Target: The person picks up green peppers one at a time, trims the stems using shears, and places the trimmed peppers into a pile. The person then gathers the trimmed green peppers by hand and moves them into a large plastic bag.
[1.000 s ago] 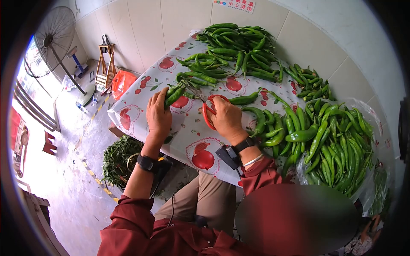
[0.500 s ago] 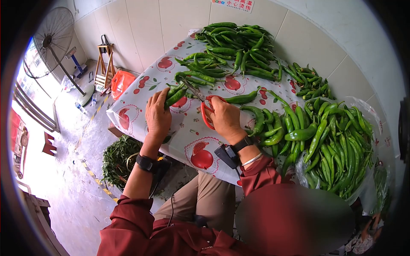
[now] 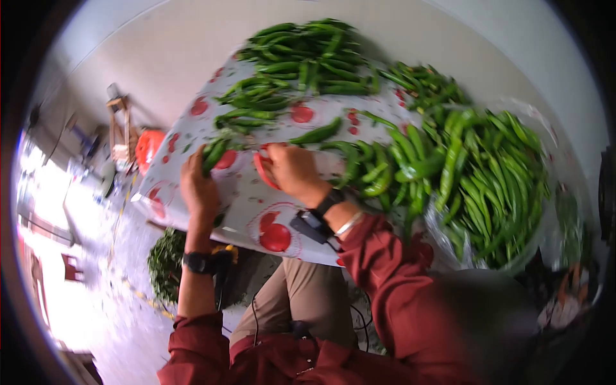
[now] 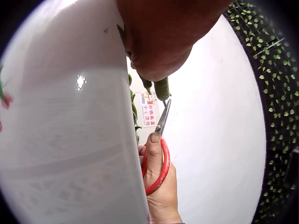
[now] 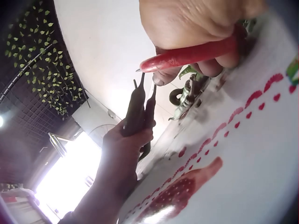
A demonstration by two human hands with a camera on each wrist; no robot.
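My left hand grips a small bunch of green peppers over the near-left part of the table; in the right wrist view their thin stems point up from the fingers. My right hand holds scissors by their red handles, with a thumb along the handle in the left wrist view. There the scissor blades reach up to the stem end of one held pepper. A single green pepper lies on the cloth just beyond the right hand.
Piles of green peppers lie at the table's far side. A plastic bag heaped with peppers sits at the right. The patterned tablecloth covers the table. Below its left edge is a heap of green trimmings.
The head view has swung and blurred, so the table and both hands appear farther left. The left hand still grips the peppers and the right still holds the scissors.
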